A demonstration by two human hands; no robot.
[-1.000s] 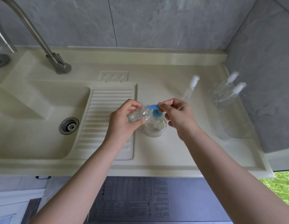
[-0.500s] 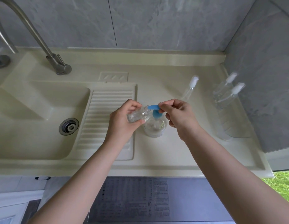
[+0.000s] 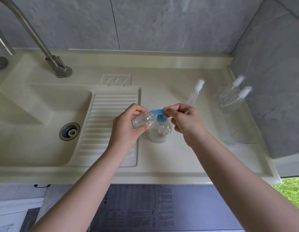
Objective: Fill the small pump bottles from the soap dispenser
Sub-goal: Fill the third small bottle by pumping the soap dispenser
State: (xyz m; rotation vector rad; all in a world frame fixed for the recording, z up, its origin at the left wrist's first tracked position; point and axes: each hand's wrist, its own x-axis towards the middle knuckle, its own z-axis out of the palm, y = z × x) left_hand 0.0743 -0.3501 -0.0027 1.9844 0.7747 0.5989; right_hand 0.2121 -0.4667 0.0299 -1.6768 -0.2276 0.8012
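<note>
A clear soap dispenser (image 3: 159, 133) with a blue pump head (image 3: 159, 113) stands on the cream counter (image 3: 178, 156), right of the ribbed drainboard. My left hand (image 3: 127, 128) grips a small clear bottle (image 3: 142, 120) without a pump, tilted, its open mouth at the tip of the blue spout. My right hand (image 3: 184, 120) pinches the back end of the blue pump head with curled fingers. A loose white pump with its tube (image 3: 196, 92) lies on the counter behind my right hand. Two capped small pump bottles (image 3: 234, 97) stand at the right wall.
A sink basin (image 3: 28, 131) with a metal drain (image 3: 69, 131) lies to the left, a steel tap (image 3: 58, 67) behind it. The ribbed drainboard (image 3: 110, 124) sits between basin and dispenser. Grey tiled walls close the back and right side.
</note>
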